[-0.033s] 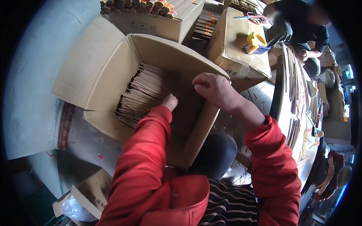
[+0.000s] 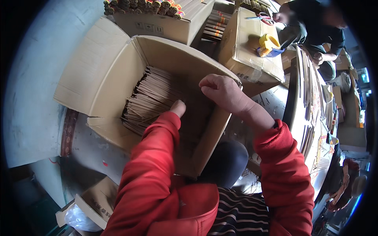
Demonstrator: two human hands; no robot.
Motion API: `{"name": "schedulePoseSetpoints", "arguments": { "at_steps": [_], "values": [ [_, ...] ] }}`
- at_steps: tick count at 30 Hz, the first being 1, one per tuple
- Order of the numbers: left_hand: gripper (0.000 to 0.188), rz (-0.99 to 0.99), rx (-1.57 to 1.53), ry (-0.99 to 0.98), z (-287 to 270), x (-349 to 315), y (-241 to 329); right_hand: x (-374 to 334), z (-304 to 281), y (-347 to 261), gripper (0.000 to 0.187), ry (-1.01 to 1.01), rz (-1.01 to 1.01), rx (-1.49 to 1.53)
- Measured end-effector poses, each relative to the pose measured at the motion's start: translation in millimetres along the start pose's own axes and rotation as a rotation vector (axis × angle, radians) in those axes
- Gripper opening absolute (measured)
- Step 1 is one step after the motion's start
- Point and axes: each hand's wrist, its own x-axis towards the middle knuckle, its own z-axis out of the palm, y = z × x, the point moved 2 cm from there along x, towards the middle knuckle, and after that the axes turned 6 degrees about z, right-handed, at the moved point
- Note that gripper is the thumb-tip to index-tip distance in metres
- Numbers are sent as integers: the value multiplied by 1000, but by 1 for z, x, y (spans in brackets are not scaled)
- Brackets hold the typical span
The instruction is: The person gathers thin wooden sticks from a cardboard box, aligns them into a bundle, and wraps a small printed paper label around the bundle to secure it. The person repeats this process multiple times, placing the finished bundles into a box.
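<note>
We're in: left hand (image 2: 178, 108) reaches into the carton (image 2: 173, 49), right beside thin sticks (image 2: 151, 96) heaped inside, fingertips hidden, grip unclear | right hand (image 2: 223, 91) curls by the rim, pinch unclear | flap (image 2: 92, 65) splayed outward, presumably giving us access

You were in a packing workshop: an open carton (image 2: 185, 53) held incense sticks (image 2: 151, 94), scissors (image 2: 261, 17) and a tape dispenser (image 2: 267, 49) lay by the right edge of a taped carton (image 2: 243, 33), a co-worker (image 2: 313, 17) beside it.
</note>
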Motion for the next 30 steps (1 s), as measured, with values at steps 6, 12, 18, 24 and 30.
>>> {"name": "schedulePoseSetpoints", "arguments": {
  "at_steps": [6,12,18,24,30],
  "values": [
    [31,108,-36,-35,36,20,-35,78,49,28,23,-48,159,36],
    [28,-22,-220,-10,27,16,-41,130,98,62,23,-311,680,63],
    [33,-291,-790,398,-45,-19,-20,148,139,133,41,-16,566,-94],
    [30,-340,-853,427,-45,-25,-8,152,166,172,78,-87,556,-448],
    [26,-435,-975,512,-53,-29,-5,153,170,181,84,-160,602,-334]
  ]
}}
